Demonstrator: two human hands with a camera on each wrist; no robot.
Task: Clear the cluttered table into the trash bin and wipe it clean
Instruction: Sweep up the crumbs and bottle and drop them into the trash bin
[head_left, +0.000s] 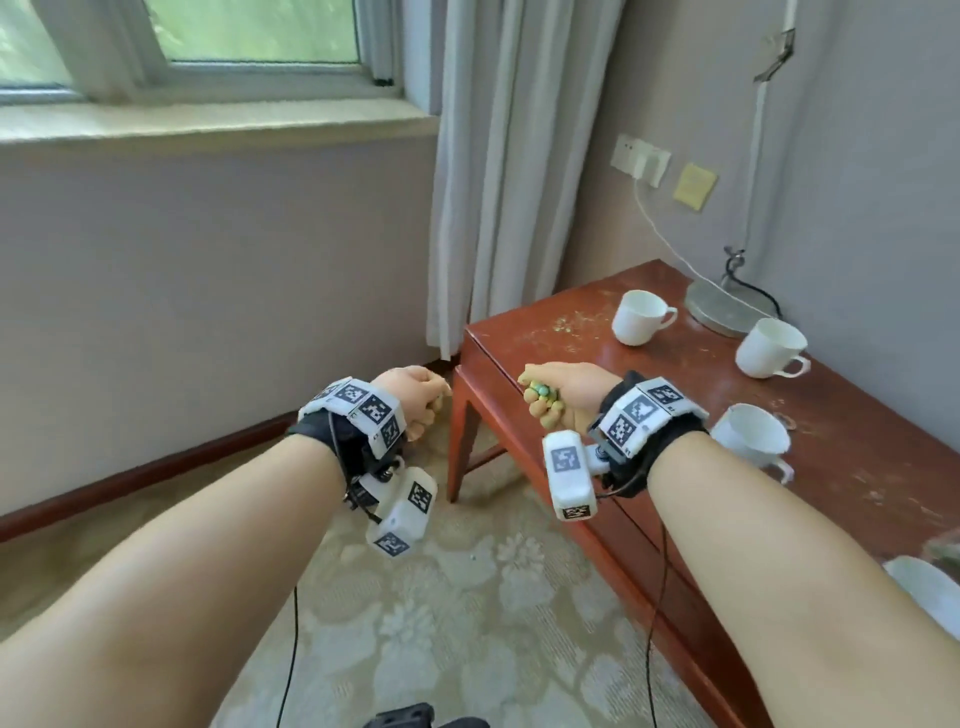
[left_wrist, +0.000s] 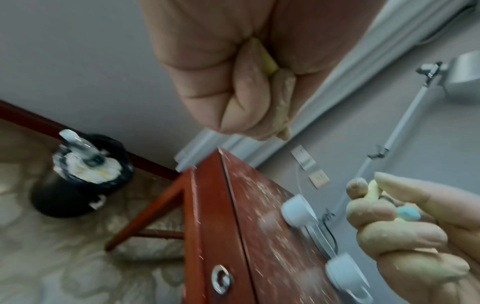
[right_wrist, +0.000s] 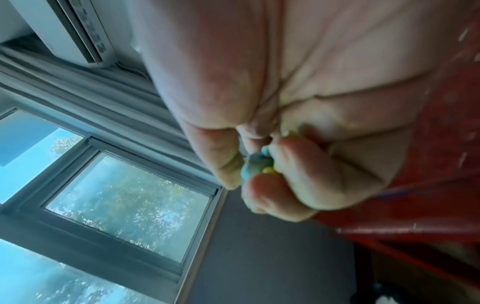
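My right hand (head_left: 550, 395) hovers over the left end of the red-brown table (head_left: 857, 447) and grips a clump of small green, blue and yellow pieces (head_left: 543, 393). The pieces (right_wrist: 257, 164) peek out between thumb and fingers, as the right wrist view also shows. My left hand (head_left: 421, 400) is curled just left of the table's corner, above the carpet. In the left wrist view a small yellow bit (left_wrist: 269, 61) sits pinched in its fingers. A black trash bin (left_wrist: 78, 185), full of white waste, stands on the floor by the wall. Crumbs (head_left: 576, 322) dust the tabletop.
Three white cups (head_left: 639, 317) (head_left: 769, 348) (head_left: 748, 436) stand on the table. A lamp base (head_left: 722, 306) with its cable sits at the back by the wall. A white dish (head_left: 924, 587) shows at the right edge. A curtain (head_left: 498, 182) hangs behind the table's corner.
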